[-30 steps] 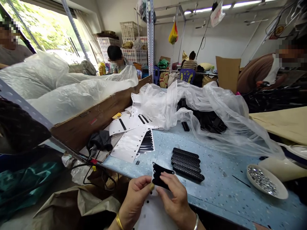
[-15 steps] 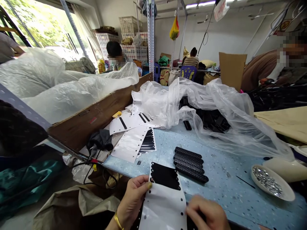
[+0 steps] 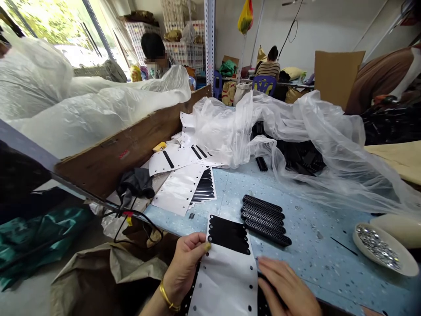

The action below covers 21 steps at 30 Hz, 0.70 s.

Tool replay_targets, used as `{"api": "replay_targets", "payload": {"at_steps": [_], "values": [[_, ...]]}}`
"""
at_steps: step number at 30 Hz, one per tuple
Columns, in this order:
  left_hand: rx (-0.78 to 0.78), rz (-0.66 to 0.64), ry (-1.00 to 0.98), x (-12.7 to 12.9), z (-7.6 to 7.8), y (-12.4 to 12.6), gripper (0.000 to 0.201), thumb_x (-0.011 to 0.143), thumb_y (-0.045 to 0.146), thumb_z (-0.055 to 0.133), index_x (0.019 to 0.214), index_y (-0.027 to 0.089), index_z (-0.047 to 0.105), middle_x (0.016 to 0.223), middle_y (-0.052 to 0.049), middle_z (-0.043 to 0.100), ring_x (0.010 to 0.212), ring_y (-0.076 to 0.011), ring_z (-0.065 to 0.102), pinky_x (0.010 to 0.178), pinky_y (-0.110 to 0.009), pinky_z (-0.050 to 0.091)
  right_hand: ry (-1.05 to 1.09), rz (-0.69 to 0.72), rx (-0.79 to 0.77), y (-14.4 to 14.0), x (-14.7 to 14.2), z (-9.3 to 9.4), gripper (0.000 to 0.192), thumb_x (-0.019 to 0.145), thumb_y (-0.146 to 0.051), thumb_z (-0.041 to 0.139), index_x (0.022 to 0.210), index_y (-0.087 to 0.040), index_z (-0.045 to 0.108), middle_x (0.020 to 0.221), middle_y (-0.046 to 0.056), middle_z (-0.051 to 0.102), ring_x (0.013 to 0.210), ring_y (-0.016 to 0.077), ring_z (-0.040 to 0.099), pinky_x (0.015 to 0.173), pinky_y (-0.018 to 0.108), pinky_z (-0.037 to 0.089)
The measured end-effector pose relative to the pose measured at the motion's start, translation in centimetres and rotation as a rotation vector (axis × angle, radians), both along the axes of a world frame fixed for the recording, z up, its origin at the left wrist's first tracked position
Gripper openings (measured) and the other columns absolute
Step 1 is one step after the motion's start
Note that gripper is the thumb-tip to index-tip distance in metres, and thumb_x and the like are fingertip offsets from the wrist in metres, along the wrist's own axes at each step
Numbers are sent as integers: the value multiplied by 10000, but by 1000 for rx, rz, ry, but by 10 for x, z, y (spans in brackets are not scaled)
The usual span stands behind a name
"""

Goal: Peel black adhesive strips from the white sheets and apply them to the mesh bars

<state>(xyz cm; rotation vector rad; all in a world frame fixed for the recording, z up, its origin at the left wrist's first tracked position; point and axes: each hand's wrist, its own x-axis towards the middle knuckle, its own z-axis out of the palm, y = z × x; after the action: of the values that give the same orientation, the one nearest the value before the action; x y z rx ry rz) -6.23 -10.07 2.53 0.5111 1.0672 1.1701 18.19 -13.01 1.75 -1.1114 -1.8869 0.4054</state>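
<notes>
Over the near edge of the desk (image 3: 309, 259), the right hand (image 3: 287, 285) is just beside a white sheet (image 3: 226, 276), thumb and fingers parted; blur hides whether they touch it. The left hand (image 3: 186, 259) is clamped on the sheet's left edge, probably to steady it and leave its face in plain view. Glossy and pale, the sheet has black dots down both sides. At its far end, black strips (image 3: 228, 234) with rounded tips show side by side, reading as one dark block with scalloped edges. Beyond, textured black bars (image 3: 265, 219) sit in a close row, perhaps for easy reach; a dish (image 3: 411, 268) likely stops silver studs (image 3: 378, 248) scattering. Farther off, loose sheets (image 3: 177, 188) overlap, and rumpled clear plastic (image 3: 237, 136) partly covers dark pieces (image 3: 302, 156).
</notes>
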Motion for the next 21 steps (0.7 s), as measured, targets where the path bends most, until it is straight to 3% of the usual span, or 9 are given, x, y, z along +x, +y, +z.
{"api": "replay_targets", "payload": {"at_steps": [3, 6, 9, 11, 16, 21], "values": [[42, -22, 17, 1, 8, -2, 159, 650, 231, 796, 682, 104, 705, 610, -7, 629, 543, -82, 478, 544, -185, 356, 94, 146, 10, 38, -55, 11, 309, 838, -220, 637, 1145, -212, 675, 1069, 108, 718, 981, 276, 674, 855, 433, 567], [80, 5, 55, -2, 12, -1, 168, 653, 248, 799, 683, 112, 704, 625, -6, 621, 573, -92, 483, 567, -191, 370, 290, 321, -261, 55, -95, 14, 215, 895, -277, 571, 1022, -219, 733, 929, 75, 750, 831, 215, 704, 756, 333, 581], [85, -6, 66, -6, 13, 2, 175, 657, 247, 802, 669, 117, 685, 599, 11, 581, 562, -82, 453, 546, -180, 346, 447, 330, -568, 58, -107, 13, 231, 906, -311, 560, 935, -216, 768, 831, 58, 755, 758, 195, 700, 693, 274, 564], [92, -12, 63, -7, 13, 3, 177, 668, 241, 799, 666, 121, 670, 603, 17, 566, 563, -76, 440, 543, -175, 334, 484, 286, -643, 59, -106, 13, 230, 885, -330, 586, 893, -206, 779, 778, 58, 750, 716, 193, 692, 653, 256, 549], [132, -2, 75, -3, 10, 8, 215, 687, 284, 800, 679, 126, 653, 590, 24, 550, 558, -74, 425, 540, -178, 322, 475, 338, -552, 68, -98, 7, 181, 846, -320, 638, 908, -219, 775, 849, 70, 753, 773, 209, 699, 712, 265, 547], [102, -39, 38, -4, -8, 14, 367, 604, 393, 852, 617, 105, 625, 523, 24, 529, 502, -69, 414, 495, -190, 304, 440, 310, -429, 73, -100, -10, 230, 897, -350, 569, 924, -247, 773, 894, 62, 759, 796, 223, 714, 724, 280, 577]]}}
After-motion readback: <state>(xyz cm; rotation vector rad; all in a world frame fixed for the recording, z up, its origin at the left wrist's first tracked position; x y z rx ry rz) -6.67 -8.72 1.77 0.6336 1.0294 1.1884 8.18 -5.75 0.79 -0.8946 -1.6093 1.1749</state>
